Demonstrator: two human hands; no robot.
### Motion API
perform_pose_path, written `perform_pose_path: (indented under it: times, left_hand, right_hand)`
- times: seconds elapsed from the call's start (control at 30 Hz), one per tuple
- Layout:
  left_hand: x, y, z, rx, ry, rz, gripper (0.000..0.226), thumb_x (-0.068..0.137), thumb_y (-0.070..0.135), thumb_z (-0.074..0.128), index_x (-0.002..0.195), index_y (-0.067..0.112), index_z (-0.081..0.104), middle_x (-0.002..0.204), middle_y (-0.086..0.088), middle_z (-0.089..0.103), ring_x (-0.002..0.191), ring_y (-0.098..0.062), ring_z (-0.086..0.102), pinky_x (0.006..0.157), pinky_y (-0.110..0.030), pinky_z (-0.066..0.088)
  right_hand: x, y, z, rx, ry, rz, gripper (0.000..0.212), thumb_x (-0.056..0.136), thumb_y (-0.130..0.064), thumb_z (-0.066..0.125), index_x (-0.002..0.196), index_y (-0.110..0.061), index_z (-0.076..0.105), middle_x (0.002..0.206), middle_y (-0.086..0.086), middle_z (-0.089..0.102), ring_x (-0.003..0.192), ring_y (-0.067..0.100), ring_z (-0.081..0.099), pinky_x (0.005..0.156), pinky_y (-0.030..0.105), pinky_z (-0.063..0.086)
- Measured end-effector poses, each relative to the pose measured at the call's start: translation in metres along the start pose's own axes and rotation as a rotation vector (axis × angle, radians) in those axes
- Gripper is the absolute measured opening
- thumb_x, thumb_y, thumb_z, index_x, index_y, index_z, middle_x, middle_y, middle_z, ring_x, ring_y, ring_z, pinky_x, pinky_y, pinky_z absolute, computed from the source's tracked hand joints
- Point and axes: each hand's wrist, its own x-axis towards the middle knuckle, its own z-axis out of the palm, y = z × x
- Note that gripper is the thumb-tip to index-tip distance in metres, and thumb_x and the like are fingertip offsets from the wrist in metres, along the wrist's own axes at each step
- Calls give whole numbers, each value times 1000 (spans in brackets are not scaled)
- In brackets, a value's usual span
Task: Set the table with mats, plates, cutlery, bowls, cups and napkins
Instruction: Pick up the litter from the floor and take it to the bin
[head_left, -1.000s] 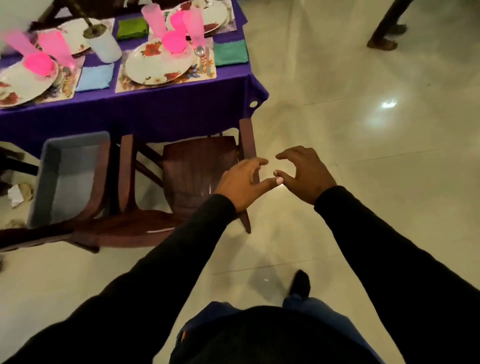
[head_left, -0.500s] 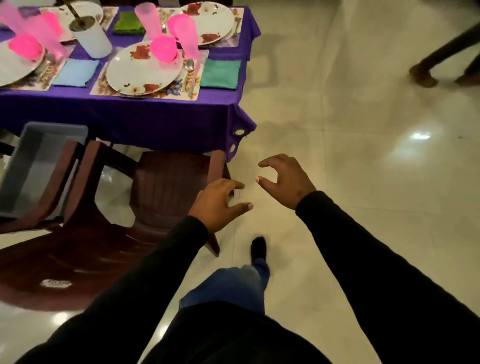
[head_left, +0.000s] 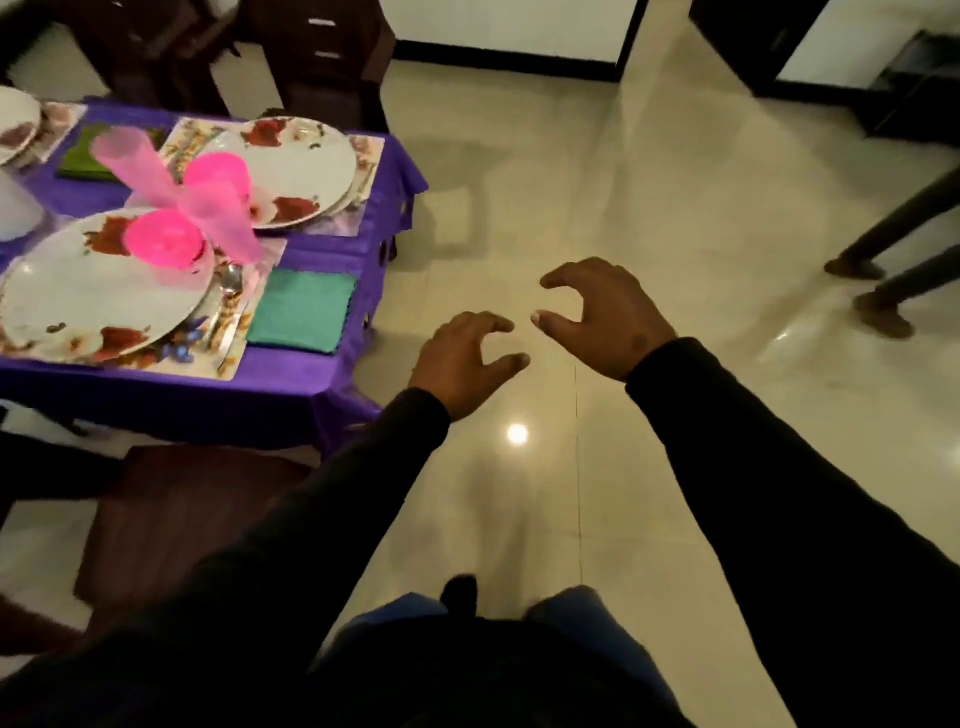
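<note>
The table (head_left: 291, 379) with a purple cloth stands at the left, set with floral plates (head_left: 93, 296) on patterned mats (head_left: 228, 353). A pink bowl (head_left: 163, 247) rests on the near plate, with pink cups (head_left: 218, 213) behind it. A spoon (head_left: 228, 291) lies beside the plate, and a teal napkin (head_left: 301, 309) sits near the table corner. A second plate (head_left: 298, 169) lies farther back. My left hand (head_left: 462, 364) and my right hand (head_left: 608, 317) hover empty over the floor to the right of the table, fingers curled apart.
A dark brown chair (head_left: 171, 514) stands tucked under the near table edge. Another person's legs and feet (head_left: 883, 291) are at the right. More dark chairs (head_left: 322, 67) stand behind the table. Glossy tiled floor (head_left: 597, 182) stretches ahead.
My view has swung right and up past the table corner, so the table now sits further left. Both hands stay empty and have drifted apart slightly. The grey bin is out of view.
</note>
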Motion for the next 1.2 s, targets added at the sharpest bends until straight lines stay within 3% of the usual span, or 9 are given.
perform_pose_path:
  times: [0.17, 0.37, 0.6, 0.73, 1.0, 1.1, 1.2]
  left_hand:
    - [128, 30, 23, 7, -17, 44, 49, 84, 56, 69, 125, 29, 63, 127, 4, 62, 114, -19, 58, 100, -46, 48]
    - [253, 50, 32, 69, 9, -69, 47, 86, 51, 73, 126, 29, 62, 130, 6, 61, 116, -15, 56, 101, -42, 47]
    - [363, 47, 16, -9, 267, -364, 40, 89, 47, 70, 123, 27, 63, 123, 8, 65, 113, -11, 58, 94, -35, 51]
    - [429, 26, -1, -121, 366, -437, 34, 89, 39, 74, 118, 24, 65, 115, 8, 66, 108, -11, 58, 89, -30, 48]
    - [601, -33, -11, -405, 313, -493, 26, 91, 32, 73, 114, 23, 67, 108, 5, 69, 99, -2, 63, 88, -21, 51]
    - [673, -52, -28, -468, 331, -442, 24, 91, 31, 73, 113, 21, 70, 106, 4, 72, 98, -3, 65, 88, -19, 51]
    - [732, -61, -56, -524, 402, -415, 19, 97, 34, 65, 112, 22, 71, 105, 8, 72, 100, -7, 67, 92, -27, 53]
  right_hand:
    - [95, 100, -42, 41, 62, 48, 44, 92, -43, 64, 131, -23, 59, 134, 1, 56, 126, 21, 48, 96, 26, 33]
    - [234, 178, -72, 169, 22, -4, 41, 92, -40, 66, 128, -22, 61, 132, 4, 58, 124, 23, 51, 103, 32, 39]
    - [388, 196, -79, 280, -165, -149, 42, 92, -39, 66, 129, -20, 61, 133, 1, 58, 123, 19, 52, 103, 34, 44]
    - [473, 194, -81, 253, -279, -245, 46, 91, -44, 68, 130, -22, 60, 133, -1, 58, 122, 16, 52, 102, 30, 44]
    - [652, 215, -108, 79, -378, -248, 48, 90, -48, 67, 131, -23, 61, 131, 0, 60, 124, 16, 52, 103, 31, 42]
    - [728, 219, -122, 69, -321, -216, 47, 91, -46, 67, 131, -22, 62, 127, 0, 63, 119, 16, 55, 99, 31, 45]
    - [789, 212, -124, 138, -266, -198, 42, 91, -43, 68, 127, -21, 64, 123, -1, 64, 115, 14, 57, 97, 33, 47]
